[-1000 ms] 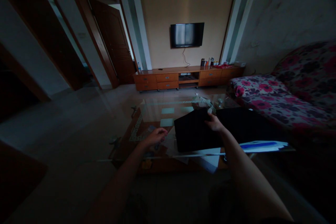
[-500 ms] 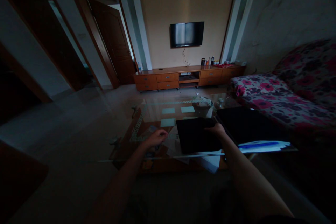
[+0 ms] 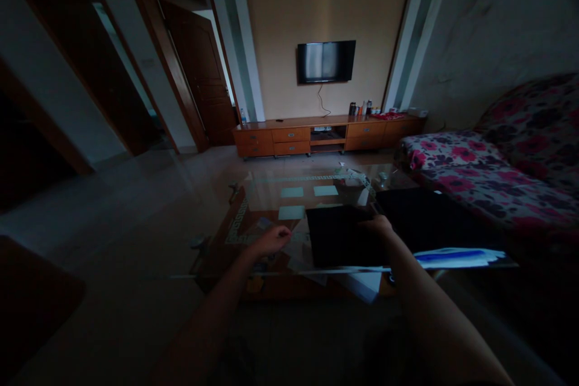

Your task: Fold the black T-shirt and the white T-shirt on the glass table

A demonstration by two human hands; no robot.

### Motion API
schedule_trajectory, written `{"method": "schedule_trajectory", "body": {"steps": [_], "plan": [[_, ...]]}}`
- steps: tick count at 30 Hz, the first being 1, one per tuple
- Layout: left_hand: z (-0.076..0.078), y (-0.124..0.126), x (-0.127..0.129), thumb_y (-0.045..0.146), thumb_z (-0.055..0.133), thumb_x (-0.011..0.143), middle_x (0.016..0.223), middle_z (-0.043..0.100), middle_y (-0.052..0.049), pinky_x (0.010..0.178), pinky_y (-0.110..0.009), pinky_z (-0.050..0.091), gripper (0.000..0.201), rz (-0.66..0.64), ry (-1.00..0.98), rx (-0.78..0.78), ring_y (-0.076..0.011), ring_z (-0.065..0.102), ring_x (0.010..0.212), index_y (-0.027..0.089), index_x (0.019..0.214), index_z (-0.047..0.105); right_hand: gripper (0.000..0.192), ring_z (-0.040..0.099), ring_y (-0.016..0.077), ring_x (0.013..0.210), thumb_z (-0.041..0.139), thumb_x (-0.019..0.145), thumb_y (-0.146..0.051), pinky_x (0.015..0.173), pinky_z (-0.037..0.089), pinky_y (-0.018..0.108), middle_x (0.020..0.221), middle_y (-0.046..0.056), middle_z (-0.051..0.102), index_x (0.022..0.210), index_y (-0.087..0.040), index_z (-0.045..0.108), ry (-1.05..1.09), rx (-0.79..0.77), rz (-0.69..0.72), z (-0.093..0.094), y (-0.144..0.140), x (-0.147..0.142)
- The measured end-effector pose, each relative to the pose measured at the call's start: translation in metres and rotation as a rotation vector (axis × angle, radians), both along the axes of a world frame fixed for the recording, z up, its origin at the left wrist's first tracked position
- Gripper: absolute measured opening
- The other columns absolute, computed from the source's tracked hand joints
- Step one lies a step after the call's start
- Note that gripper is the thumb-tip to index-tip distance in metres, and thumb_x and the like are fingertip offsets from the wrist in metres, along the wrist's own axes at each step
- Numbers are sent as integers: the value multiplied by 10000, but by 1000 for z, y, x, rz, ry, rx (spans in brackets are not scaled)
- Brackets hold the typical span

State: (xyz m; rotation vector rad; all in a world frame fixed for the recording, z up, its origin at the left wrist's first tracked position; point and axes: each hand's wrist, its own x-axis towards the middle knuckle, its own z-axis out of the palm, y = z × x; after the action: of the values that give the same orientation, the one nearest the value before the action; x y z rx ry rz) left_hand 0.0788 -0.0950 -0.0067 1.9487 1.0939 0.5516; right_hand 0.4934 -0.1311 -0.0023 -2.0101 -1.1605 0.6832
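A flat black piece, apparently folded cloth [image 3: 332,241], lies near the front edge of the glass table [image 3: 257,190]. My right hand [image 3: 380,226] is at its right side, fingers pointing left and closed on the dark material, which bunches slightly by the fingertips. My left hand [image 3: 274,239] hovers or rests just left of the cloth, apart from it, with fingers curled together; what is in them, if anything, is too small to see. Right of my right hand lies a larger black item [image 3: 434,214] with a white-and-blue strip [image 3: 459,256] along its near edge.
Papers [image 3: 362,284] show beneath the glass. A flowered sofa [image 3: 479,175] stands at the right. Across the room are a low wooden cabinet [image 3: 292,134] with bottles on top and a wall television [image 3: 325,61]. A wooden door [image 3: 201,72] stands ajar at the back left.
The view has shifted slightly. My right hand stays at the black cloth, where the material by its fingertips looks more raised. My left hand remains curled at almost the same place.
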Motion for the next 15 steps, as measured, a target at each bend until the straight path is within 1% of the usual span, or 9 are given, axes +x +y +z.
{"method": "schedule_trajectory", "body": {"steps": [2, 4, 7, 10, 12, 13, 15], "plan": [[2, -2, 1, 391, 612, 831, 955, 728, -64, 837, -322, 514, 238, -12, 6, 30, -224, 663, 923, 195, 931, 701, 319, 740, 308, 795, 886, 500, -279, 690, 609, 391, 670, 96, 702, 702, -174, 662, 24, -80, -50, 4, 0, -2], [3, -5, 2, 382, 614, 830, 967, 730, -62, 851, -329, 511, 231, -17, 11, 43, -230, 663, 940, 202, 945, 702, 274, 733, 285, 719, 867, 534, -264, 637, 604, 365, 624, 78, 687, 674, -174, 649, 70, -108, -52, 10, -2, -9], [7, -8, 6, 381, 618, 834, 952, 724, -57, 837, -321, 510, 226, -13, 4, 41, -226, 662, 928, 200, 943, 698, 222, 719, 233, 669, 827, 595, -241, 607, 595, 312, 665, 58, 715, 737, -165, 675, 149, -61, 10, 23, -6, -25], [15, -12, 11, 380, 623, 850, 966, 718, -72, 840, -330, 514, 240, -17, -53, 40, -226, 665, 924, 183, 971, 684, 241, 711, 210, 699, 810, 599, -201, 620, 581, 275, 744, 48, 743, 810, -156, 703, 171, 25, 68, 41, -10, -45], [25, -16, 14, 377, 639, 856, 1031, 711, -93, 879, -354, 516, 281, -6, -134, 65, -234, 669, 960, 174, 1049, 664, 252, 705, 208, 744, 806, 588, -179, 646, 569, 258, 788, 40, 752, 825, -158, 721, 146, 117, 151, 57, -14, -60], [31, -19, 16, 379, 656, 854, 1085, 702, -102, 912, -369, 512, 328, 16, -171, 94, -241, 667, 1001, 175, 1111, 646, 245, 701, 209, 763, 799, 593, -177, 659, 564, 254, 803, 36, 754, 827, -160, 730, 130, 169, 222, 65, -17, -68], [46, -26, 18, 396, 712, 831, 1241, 651, -123, 1010, -405, 477, 490, 77, -213, 192, -267, 627, 1144, 189, 1257, 589, 209, 690, 210, 780, 768, 628, -188, 678, 556, 257, 811, 26, 751, 834, -162, 747, 105, 270, 395, 81, -25, -84]]}}
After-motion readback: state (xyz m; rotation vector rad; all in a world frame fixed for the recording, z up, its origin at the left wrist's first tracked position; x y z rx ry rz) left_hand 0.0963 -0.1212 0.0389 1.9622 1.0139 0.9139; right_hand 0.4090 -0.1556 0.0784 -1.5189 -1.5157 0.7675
